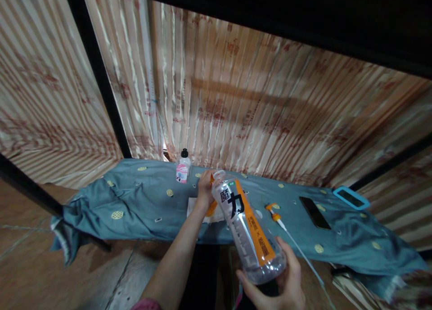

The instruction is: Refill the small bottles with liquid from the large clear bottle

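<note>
My right hand [275, 280] grips the base of a clear plastic bottle [246, 226] with an orange and white label. The bottle is tilted, its open neck pointing away toward the table. My left hand [205, 187] reaches forward and is closed at the bottle's neck, beside something orange that it partly hides. Under that hand a white cloth or paper [194, 206] lies on the blue-grey tablecloth [135, 202]. An orange pump head with a long clear tube [280, 220] lies on the cloth just right of the bottle.
A small bottle with a black cap and pink label [182, 167] stands at the table's back edge. A dark phone [314, 212] and a blue-framed device [351, 197] lie to the right. Striped curtains hang behind. Brown tiled floor shows on the left.
</note>
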Tool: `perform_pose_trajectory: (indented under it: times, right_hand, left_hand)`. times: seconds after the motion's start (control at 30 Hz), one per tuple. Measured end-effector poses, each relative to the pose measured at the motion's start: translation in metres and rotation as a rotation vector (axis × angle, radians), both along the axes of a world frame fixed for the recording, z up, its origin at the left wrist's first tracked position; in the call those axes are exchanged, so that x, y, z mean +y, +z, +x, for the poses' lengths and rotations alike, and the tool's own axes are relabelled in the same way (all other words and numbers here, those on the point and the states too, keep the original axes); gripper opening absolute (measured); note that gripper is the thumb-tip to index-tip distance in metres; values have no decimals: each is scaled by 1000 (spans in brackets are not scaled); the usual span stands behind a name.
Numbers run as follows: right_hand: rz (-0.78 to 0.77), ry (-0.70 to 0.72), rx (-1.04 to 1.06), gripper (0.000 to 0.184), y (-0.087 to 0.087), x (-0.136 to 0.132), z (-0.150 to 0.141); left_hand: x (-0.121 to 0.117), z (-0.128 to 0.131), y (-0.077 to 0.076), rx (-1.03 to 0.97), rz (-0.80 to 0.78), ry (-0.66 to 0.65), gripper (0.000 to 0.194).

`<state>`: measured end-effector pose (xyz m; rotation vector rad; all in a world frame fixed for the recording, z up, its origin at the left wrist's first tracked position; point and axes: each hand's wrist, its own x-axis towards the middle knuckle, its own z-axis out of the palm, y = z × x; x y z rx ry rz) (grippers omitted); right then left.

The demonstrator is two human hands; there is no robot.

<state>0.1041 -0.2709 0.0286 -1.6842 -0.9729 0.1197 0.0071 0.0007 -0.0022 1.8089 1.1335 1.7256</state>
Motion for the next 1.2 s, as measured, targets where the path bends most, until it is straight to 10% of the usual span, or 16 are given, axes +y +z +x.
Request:
perform_pose_trajectory:
  times: [1.2]
  right_hand:
    - [-24, -59, -90, 107, 7, -1, -7]
  left_hand:
    - [-1, 1, 1, 70, 16, 53, 6]
